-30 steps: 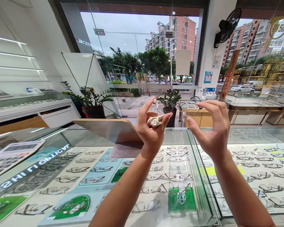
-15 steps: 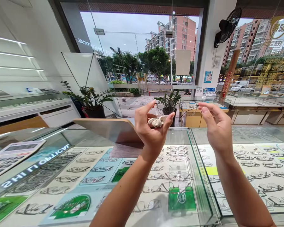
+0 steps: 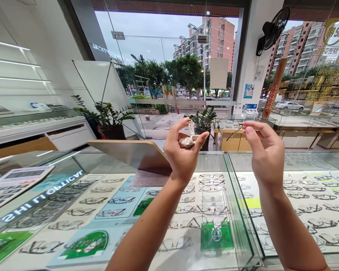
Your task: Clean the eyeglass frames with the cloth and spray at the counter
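Observation:
In front of me, a pair of thin-framed eyeglasses (image 3: 235, 132) is raised above the glass counter. The thumb and fingertips of my right hand (image 3: 267, 150) pinch its right end. A crumpled cream cloth (image 3: 188, 141) is bunched in the curled fingers of my left hand (image 3: 179, 158). That hand's forefinger reaches up near the left end of the eyeglasses; whether it touches the frame I cannot make out. The thin rims and lenses blend into the plant and the counter behind.
Below my arms, a glass display case (image 3: 226, 180) holds rows of eyeglasses. A wood-edged board (image 3: 130, 152) leans up left of my left hand. A calculator (image 3: 18, 184) lies at far left. Potted plants (image 3: 110, 122) and a wall fan (image 3: 272, 32) are farther back.
Both hands have moved slightly right, my right hand a little more. The eyeglasses have turned, so their right part now slants. The cloth is still in my left hand.

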The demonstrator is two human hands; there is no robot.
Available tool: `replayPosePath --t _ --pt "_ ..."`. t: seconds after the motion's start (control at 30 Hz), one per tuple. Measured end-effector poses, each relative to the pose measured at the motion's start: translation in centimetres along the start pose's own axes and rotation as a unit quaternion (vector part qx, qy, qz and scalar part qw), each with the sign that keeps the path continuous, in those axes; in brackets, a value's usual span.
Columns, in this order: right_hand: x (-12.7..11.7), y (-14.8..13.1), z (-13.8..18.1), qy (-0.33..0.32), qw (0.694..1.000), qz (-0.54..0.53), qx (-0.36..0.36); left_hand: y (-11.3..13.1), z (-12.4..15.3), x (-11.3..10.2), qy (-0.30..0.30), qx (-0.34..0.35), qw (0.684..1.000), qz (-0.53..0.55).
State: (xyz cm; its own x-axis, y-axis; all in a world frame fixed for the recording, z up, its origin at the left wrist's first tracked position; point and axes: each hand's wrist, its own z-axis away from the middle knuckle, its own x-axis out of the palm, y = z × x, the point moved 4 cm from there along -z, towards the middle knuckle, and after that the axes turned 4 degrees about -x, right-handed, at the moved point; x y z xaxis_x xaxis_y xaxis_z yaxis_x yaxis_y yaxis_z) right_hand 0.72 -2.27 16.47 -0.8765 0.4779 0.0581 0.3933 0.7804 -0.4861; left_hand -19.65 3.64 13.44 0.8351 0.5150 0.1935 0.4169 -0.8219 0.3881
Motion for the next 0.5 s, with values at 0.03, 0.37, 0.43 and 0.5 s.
replayPosePath --t 0.03,0.37,0.43,0.5 --pt "-0.1 -0.2 0.1 0.004 1.000 0.002 -0.003 -0.1 0.0 0.1 -0.003 -0.005 1.000 0.008" --pt "-0.3 -1.8 1.1 0.040 0.993 0.054 -0.093 -0.4 0.1 0.9 -0.043 0.009 0.998 0.032" --pt "-0.3 -2.0 1.2 0.040 0.992 0.063 -0.100 -0.4 0.1 0.9 -0.048 0.015 0.998 0.030" --pt "-0.3 -2.0 1.3 0.038 0.990 0.078 -0.109 -0.5 0.2 0.9 -0.052 0.013 0.998 0.032"
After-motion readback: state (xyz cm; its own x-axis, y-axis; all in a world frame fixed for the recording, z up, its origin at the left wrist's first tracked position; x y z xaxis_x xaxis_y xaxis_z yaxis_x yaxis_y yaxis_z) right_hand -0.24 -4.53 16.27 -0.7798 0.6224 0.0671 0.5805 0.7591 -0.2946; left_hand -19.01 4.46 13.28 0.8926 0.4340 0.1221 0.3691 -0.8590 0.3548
